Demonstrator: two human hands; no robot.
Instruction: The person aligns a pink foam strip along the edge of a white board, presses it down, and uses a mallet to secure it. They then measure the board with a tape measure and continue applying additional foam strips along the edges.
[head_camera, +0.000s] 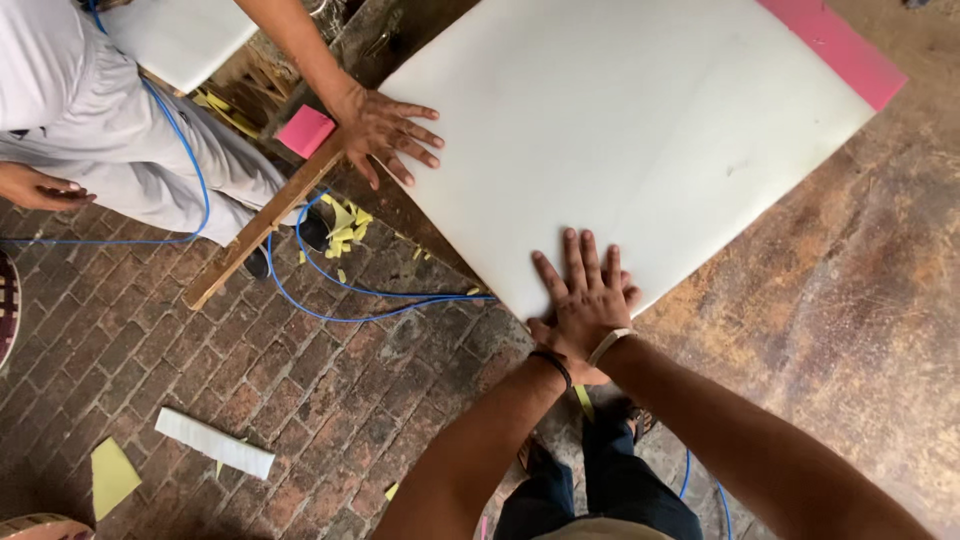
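A large white foam sheet (640, 130) lies on a worn wooden table (860, 300), with a pink layer (835, 45) showing along its far edge. My right hand (585, 298), with a pale bracelet on the wrist, lies flat on the sheet's near corner, fingers spread. My left hand (546, 335), with a black wristband, is tucked under it and mostly hidden, pressing on the same corner. Neither hand grips anything.
A co-worker in white stands at the top left; one hand (388, 130) presses the sheet's left edge, the other (40, 188) hangs by their side. A wooden stick (262, 225), a pink block (305, 131), a blue cable (360, 300), yellow scraps (345, 225) and a white strip (215, 443) are near the brick floor.
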